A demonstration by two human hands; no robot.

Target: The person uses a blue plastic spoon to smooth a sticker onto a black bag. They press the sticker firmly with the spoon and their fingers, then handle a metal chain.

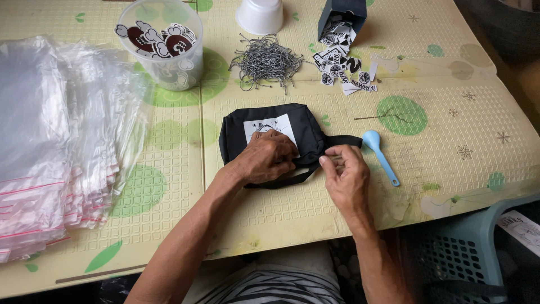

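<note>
A small black fabric bag (306,126) with a white printed patch lies on the yellow mat in front of me. My left hand (264,157) presses down on its lower middle, fingers curled over the fabric. To the right, my right hand (344,171) pinches the bag's black strap (344,139) near its end. What my fingertips hold besides the strap is too small to tell.
A stack of clear zip bags (53,141) fills the left side. A clear tub of stickers (163,45), a white cup (260,15), a heap of grey cords (267,61) and loose stickers (343,65) lie behind. A blue spoon (379,155) and a blue basket (467,247) are at right.
</note>
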